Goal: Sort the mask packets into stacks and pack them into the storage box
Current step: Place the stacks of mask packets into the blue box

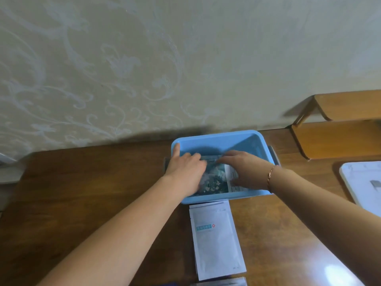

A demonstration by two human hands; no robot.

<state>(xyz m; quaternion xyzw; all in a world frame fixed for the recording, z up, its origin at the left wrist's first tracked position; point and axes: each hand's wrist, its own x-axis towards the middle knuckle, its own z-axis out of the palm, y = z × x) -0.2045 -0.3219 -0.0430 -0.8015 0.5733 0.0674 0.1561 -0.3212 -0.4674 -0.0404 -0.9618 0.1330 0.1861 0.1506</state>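
Both your hands are in the blue storage box (pixel 218 139) — left hand (pixel 186 170) and right hand (pixel 242 169) press flat, fingers straight, on the patterned mask packets (pixel 214 178); a white packet (pixel 216 240) lies on the table (pixel 92 182).

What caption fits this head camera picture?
Both hands, left and right, press mask packets into the blue storage box.

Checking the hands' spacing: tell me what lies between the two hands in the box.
In the head view, a teal-patterned packet shows between the left hand and right hand, lying inside the blue box.
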